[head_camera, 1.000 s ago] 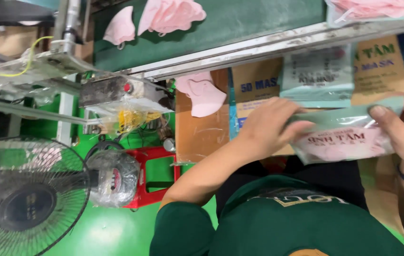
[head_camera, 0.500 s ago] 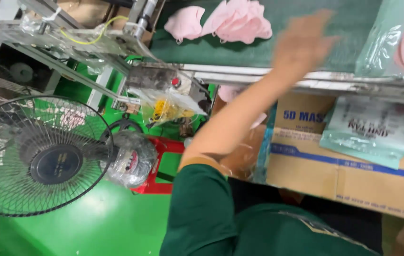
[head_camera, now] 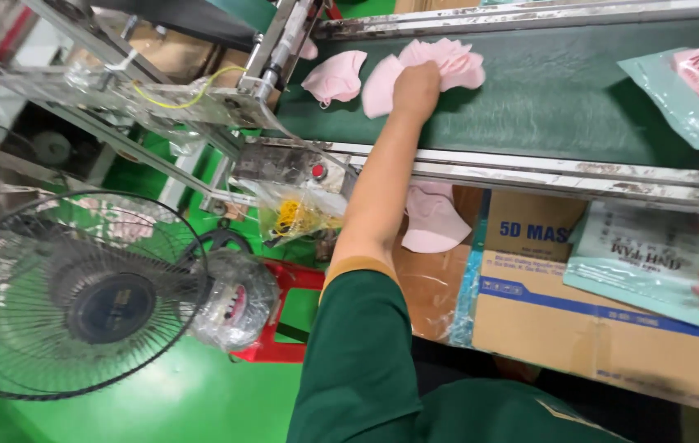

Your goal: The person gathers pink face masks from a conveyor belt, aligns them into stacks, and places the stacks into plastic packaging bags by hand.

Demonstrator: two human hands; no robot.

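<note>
A black wire-guard fan (head_camera: 79, 299) stands low and to the left of the left arm, over green floor (head_camera: 161, 418). Just beside it sits a plastic-wrapped bundle (head_camera: 235, 299) against a red stool (head_camera: 284, 316). A clear bag holding yellow pieces (head_camera: 296, 215) hangs by the left forearm. A single pink mask (head_camera: 434, 220) lies below the left wrist, under the belt's metal rail (head_camera: 546, 174).

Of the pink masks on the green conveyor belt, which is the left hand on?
The left hand rests on the fanned pile of pink masks. The single pink mask lies apart to its left, untouched.
</note>
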